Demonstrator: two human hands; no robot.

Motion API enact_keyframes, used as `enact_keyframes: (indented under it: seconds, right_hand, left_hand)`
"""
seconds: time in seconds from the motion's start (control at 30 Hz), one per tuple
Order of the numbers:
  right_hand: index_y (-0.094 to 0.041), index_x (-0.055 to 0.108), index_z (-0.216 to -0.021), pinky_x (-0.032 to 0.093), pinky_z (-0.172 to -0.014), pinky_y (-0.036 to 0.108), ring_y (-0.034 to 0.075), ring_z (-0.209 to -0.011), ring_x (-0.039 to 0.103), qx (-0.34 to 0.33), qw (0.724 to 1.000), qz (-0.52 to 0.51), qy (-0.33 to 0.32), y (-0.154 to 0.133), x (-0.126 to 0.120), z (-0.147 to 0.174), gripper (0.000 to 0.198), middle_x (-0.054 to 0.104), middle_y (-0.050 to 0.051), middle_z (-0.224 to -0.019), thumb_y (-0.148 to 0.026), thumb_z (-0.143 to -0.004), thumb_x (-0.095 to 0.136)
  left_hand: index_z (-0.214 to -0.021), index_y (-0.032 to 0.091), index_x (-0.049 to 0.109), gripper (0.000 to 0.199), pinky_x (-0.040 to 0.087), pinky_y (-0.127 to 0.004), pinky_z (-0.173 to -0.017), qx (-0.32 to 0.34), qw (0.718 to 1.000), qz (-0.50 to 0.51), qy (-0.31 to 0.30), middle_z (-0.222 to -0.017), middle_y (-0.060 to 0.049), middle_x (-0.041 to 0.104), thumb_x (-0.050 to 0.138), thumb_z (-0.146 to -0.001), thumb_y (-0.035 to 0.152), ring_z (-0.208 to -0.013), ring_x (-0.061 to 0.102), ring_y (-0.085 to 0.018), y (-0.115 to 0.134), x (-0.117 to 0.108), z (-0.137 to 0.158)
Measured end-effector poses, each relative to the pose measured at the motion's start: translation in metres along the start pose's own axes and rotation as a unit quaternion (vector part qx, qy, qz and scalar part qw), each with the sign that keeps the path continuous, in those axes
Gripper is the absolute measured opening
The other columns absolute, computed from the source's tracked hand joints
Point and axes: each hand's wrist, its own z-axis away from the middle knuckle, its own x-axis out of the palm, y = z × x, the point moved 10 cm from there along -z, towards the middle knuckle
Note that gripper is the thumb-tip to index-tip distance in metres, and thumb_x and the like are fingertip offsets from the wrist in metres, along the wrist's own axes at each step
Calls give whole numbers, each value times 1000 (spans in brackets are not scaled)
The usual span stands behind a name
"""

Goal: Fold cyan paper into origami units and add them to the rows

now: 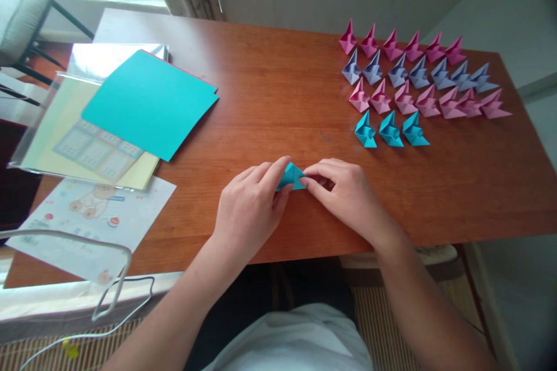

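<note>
A small folded piece of teal paper [292,175] is pinched between my two hands near the front of the table. My left hand [252,200] grips its left side, with the thumb in front and the fingers behind, hiding part of it. At the right corner, my right hand [342,194] closes thumb and forefinger on the paper. Just beyond my right hand stand three finished-looking teal folded paper figures [391,129] in a row, each with pointed tips.
Behind the teal row are rows of light pink [404,98], lavender [419,73] and magenta [393,45] paper figures. Teal sheets [152,104] lie over a plastic sleeve of papers [39,133] at left, near a printed sheet [143,208]. A white cable [96,334] hangs by the wooden table [261,87].
</note>
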Motion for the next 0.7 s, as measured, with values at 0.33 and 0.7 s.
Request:
enact_keyframes:
  seconds: [0.33, 0.7]
  right_hand:
    - [-22, 71, -81, 41, -66, 28, 15, -70, 61, 69, 997, 25, 13, 10, 5, -8, 11, 72, -1, -78, -26, -91, 70]
    - [-21, 68, -78, 43, -75, 29, 18, -82, 62, 54, 996, 43, 61, 5, 1, -6, 14, 70, 2, -81, -26, -90, 72]
  left_hand:
    - [-120, 21, 68, 26, 51, -29, -76, -24, 1000, 15, 2, -109, -2, 78, 63, -95, 24, -93, 73, -22, -6, 2, -1]
    - [-115, 23, 71, 23, 50, -27, -68, -54, 998, 32, -1, -108, 0, 78, 65, -93, 22, -88, 74, -19, -11, 2, -3]
